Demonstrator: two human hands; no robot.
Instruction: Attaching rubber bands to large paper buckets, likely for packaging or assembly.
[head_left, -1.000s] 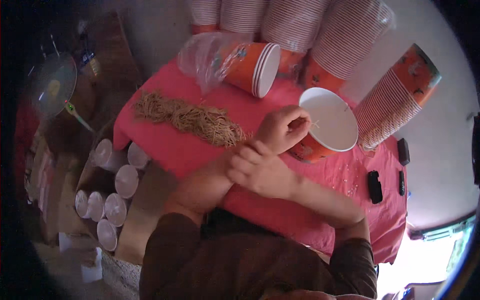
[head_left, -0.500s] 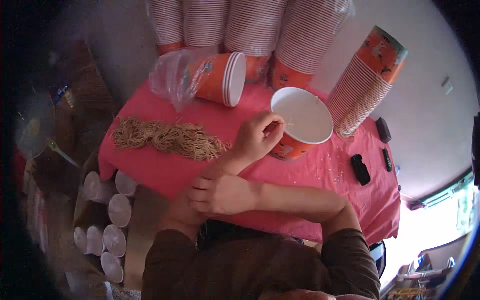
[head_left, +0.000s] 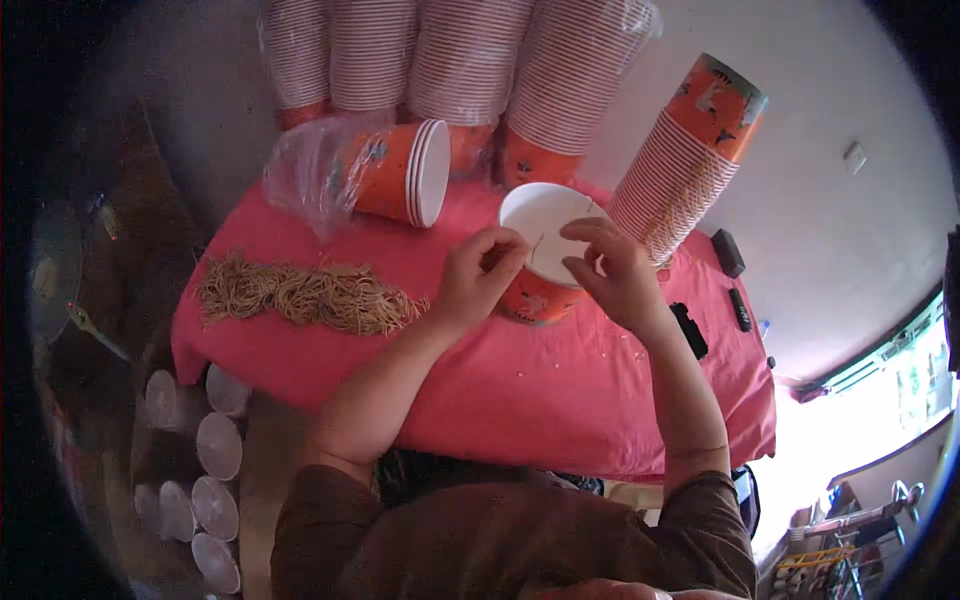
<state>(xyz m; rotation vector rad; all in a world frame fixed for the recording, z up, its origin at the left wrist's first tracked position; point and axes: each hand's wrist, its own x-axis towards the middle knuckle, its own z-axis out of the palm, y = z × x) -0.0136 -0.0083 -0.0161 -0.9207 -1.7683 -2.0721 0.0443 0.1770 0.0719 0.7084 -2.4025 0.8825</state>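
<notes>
A large orange paper tub (head_left: 540, 302) with a white inside stands upright on the pink cloth. My left hand (head_left: 478, 280) is closed in a pinch at the tub's left rim, and a short, thin tan strand (head_left: 537, 244) sticks up from its fingertips. Across from it, my right hand (head_left: 622, 278) is open over the tub's right side, thumb and fingers curved apart with nothing seen between them. To the left lies a long heap of tan twisted paper cords (head_left: 310, 295).
Tall nested stacks of tubs (head_left: 470, 65) in clear plastic line the back. A bagged set of tubs (head_left: 385, 175) lies on its side. Another stack (head_left: 680, 160) leans at right, near small black objects (head_left: 690, 330). White bits dot the pink cloth (head_left: 500, 420). Clear cups (head_left: 218, 445) stand lower left.
My right hand has left my left forearm and risen to the tub's right side. My left hand still pinches the strand by the rim. The whole view has shifted slightly.
</notes>
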